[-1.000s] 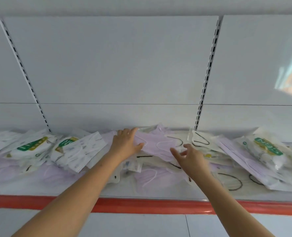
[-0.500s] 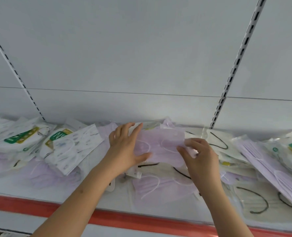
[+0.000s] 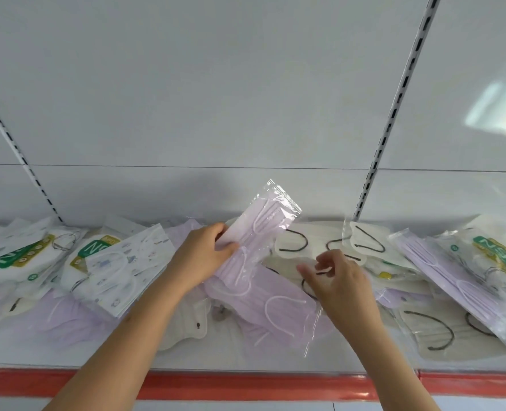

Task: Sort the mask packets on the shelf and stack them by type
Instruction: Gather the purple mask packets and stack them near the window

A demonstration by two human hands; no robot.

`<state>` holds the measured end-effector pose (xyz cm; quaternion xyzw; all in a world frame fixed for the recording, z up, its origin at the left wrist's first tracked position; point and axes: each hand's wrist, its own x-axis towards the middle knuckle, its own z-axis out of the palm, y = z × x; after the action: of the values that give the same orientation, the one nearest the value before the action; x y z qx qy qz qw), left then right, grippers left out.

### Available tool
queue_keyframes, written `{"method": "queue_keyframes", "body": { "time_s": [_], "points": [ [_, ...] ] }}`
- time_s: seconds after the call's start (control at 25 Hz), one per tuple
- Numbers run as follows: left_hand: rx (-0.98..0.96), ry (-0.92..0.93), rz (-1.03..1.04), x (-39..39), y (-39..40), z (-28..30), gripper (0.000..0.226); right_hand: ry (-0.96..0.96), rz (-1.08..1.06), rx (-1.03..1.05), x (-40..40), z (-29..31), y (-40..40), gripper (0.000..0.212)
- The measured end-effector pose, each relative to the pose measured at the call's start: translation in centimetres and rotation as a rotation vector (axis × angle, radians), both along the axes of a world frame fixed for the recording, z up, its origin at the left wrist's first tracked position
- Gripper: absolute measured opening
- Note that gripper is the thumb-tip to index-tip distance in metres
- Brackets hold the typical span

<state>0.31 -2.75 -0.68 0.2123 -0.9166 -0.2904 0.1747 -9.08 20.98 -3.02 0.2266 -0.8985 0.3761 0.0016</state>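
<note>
The left hand (image 3: 200,258) pinched a glossy lilac mask packet (image 3: 257,232), tilted above the shelf (image 3: 246,355). Beside that packet, the right hand (image 3: 339,280) hovered empty, fingers loosely curled.

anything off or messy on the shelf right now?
Yes. The packets are jumbled, not stacked: purple mask packets overlap cream masks with black ear loops, and a patterned white packet lies askew across the green-labelled packs. The left hand holds one purple packet tilted up.
</note>
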Motion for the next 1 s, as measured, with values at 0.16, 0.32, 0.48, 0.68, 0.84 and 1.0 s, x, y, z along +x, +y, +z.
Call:
{"method": "queue_keyframes", "body": {
  "time_s": [0.16,0.32,0.48,0.68,0.84,1.0],
  "points": [
    [0.125,0.060,0.020,0.4,-0.7,-0.4,0.010,0.108,0.164,0.402,2.0,-1.5,-1.7,0.051],
    [0.305,0.248,0.129,1.6,-1.4,-0.6,0.011,0.070,0.229,0.252,1.8,-1.0,-2.3,0.020],
    [0.481,0.486,0.447,3.5,-3.5,-0.7,0.018,-0.121,0.278,-0.084,1.4,1.8,-0.3,0.014],
    [0.750,0.551,0.346,4.2,-1.0,-0.4,0.018,-0.326,0.167,-0.533,1.6,3.5,-3.1,0.011],
    [0.827,0.401,0.157,2.9,2.2,-0.8,0.018,-0.259,0.306,-0.375,2.6,1.6,-7.6,0.008],
    [0.757,0.460,0.325,3.2,0.3,-1.3,0.015,-0.023,0.166,-0.006,-0.7,-0.9,-6.1,0.050]
  ]
}}
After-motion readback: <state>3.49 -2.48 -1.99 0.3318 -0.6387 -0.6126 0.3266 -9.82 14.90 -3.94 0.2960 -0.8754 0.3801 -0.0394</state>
